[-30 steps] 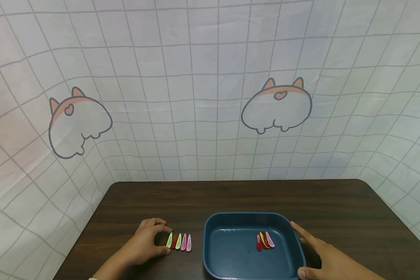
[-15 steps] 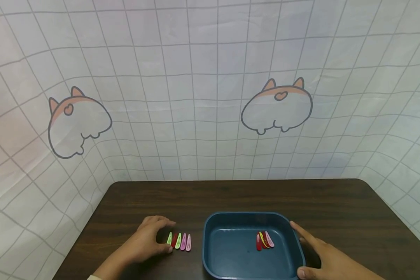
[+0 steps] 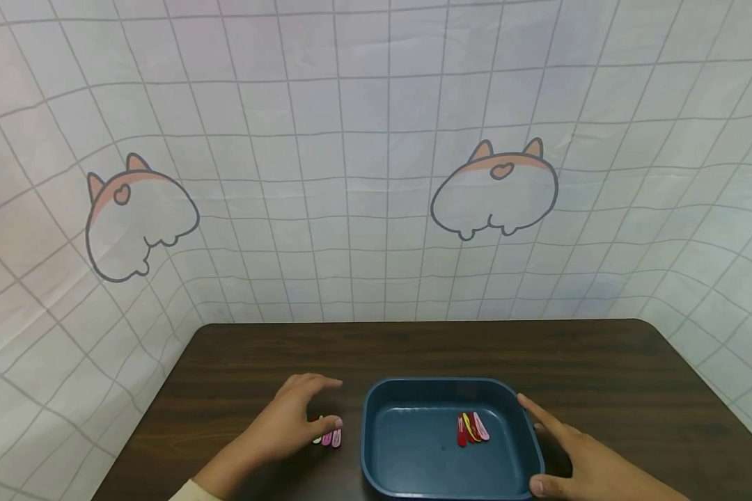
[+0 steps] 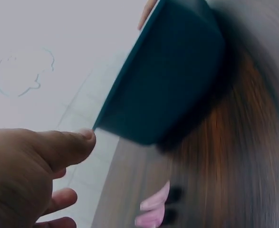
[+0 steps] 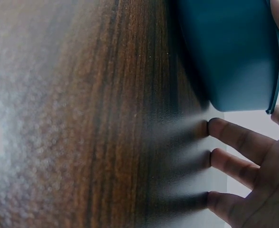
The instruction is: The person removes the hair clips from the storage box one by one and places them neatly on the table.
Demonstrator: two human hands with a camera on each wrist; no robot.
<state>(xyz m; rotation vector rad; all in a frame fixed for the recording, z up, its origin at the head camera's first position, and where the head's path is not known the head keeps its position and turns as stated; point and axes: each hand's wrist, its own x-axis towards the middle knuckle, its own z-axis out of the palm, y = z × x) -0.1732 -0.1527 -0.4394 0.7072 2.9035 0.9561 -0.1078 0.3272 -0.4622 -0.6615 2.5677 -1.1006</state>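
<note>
My left hand (image 3: 291, 419) hovers over the table beside a row of snap hair clips (image 3: 336, 438), thumb and fingers spread apart with nothing between them. The hand hides part of the row; pink and pale green ends show past the thumb. In the left wrist view two pink clips (image 4: 154, 205) lie below the thumb, which overlaps the corner of a dark blue tray (image 4: 163, 76). At the tray's right side, my right hand (image 3: 570, 449) touches the rim with thumb and index finger. Its other fingers (image 5: 232, 164) extend down by the tabletop in the right wrist view.
Inside the tray (image 3: 407, 463), several red, yellow and pink hair clips (image 3: 473, 428) lie together right of its middle. The dark wooden table (image 3: 276, 348) ends at a white grid-patterned curtain (image 3: 376, 278) behind and at both sides.
My left hand has moved right and slightly up from the left end of the clip row, its fingers spreading wider, and now covers most of the row. The right hand stays at the tray.
</note>
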